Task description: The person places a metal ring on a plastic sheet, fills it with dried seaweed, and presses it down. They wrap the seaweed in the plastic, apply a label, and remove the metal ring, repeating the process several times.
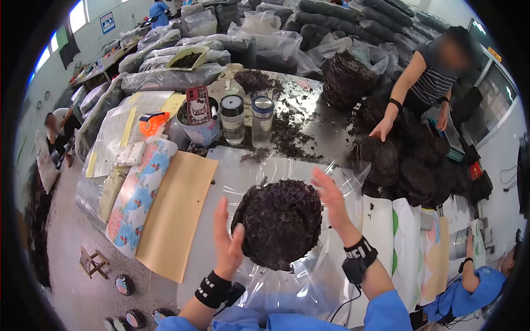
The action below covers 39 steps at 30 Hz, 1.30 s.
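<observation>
A round cake of dark, dried seaweed-like material [280,223] lies on a sheet of clear plastic film [270,295] right in front of me. My left hand [227,243] stands open at its left edge, fingers stretched upward and the thumb right at the rim. On the other side, my right hand [331,201] is raised and open by the cake's upper right edge, with its fingers apart. Black straps circle both my wrists, and a cable hangs from the right one.
Two lidded bottles [233,120] and a tub [200,129] with a phone stand behind the film. Left lie brown paper [176,212] and an orange tape dispenser [153,123]. A co-worker's hand [381,129] touches dark cakes [378,160] at right. Dark crumbs litter the metal table [314,110].
</observation>
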Each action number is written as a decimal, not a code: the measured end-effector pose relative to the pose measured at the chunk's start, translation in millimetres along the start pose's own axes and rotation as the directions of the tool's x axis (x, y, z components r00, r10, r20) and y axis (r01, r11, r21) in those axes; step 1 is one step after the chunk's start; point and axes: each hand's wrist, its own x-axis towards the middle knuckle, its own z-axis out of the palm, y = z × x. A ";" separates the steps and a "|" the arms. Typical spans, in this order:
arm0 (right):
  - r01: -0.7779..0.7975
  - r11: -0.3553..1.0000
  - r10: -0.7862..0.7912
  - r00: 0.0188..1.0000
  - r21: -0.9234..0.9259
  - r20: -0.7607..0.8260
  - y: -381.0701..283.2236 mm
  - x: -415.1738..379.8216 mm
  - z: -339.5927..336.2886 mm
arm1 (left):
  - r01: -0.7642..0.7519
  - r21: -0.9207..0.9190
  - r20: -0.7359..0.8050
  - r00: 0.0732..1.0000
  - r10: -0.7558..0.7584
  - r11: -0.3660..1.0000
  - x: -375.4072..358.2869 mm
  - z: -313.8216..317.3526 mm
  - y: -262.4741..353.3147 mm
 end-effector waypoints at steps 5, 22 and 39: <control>-0.105 0.951 0.062 0.986 -0.290 -0.154 6.0 -31.4 44.1 | -0.046 0.072 0.064 0.997 0.041 0.996 13.5 29.6 26.2; 0.469 0.468 0.069 0.826 -0.749 0.560 -22.4 -50.7 67.1 | -0.585 0.520 0.634 0.753 0.177 0.622 37.9 36.8 29.6; 0.402 0.409 0.095 0.874 -0.819 0.477 11.0 -66.7 85.8 | -0.065 0.360 0.351 0.934 -0.070 0.931 117.5 17.4 19.6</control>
